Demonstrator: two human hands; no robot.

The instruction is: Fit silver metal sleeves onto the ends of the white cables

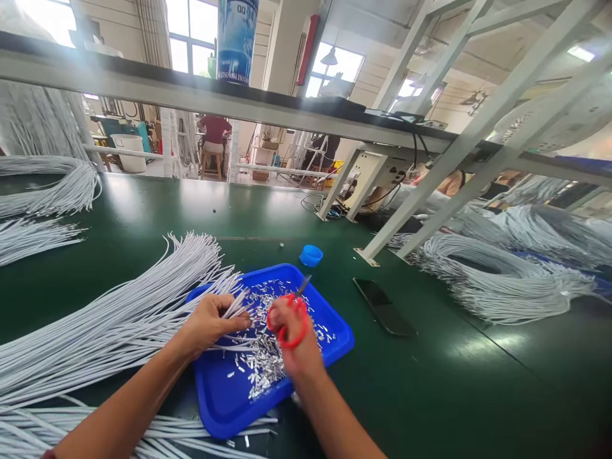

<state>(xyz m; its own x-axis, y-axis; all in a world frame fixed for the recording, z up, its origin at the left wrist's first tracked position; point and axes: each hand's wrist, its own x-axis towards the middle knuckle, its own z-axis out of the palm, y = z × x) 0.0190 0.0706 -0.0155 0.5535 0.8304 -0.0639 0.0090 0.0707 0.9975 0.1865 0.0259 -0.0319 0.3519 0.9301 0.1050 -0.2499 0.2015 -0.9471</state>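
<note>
My left hand [215, 322] is closed around the ends of a few white wires [235, 307], their tips pointing right over the tray. Slightly blurred, my right hand [297, 338] grips red-handled scissors [300, 324], whose blades point up and away. Both hands are above a blue tray [215, 408], scattered with small shiny metal pieces [265, 366]. A thick bundle of white wires [129, 309] runs in from the left, its ends reaching the tray's left side. Whether my right fingers hold anything besides the scissors cannot be made out.
Beyond the tray sits a blue cap [311, 255]; a black phone [384, 307] lies to its right. Coiled wires [502, 274] rest at the right, more bundles [52, 185] at the far left. Metal shelf legs [406, 210] stand on the green table [459, 395].
</note>
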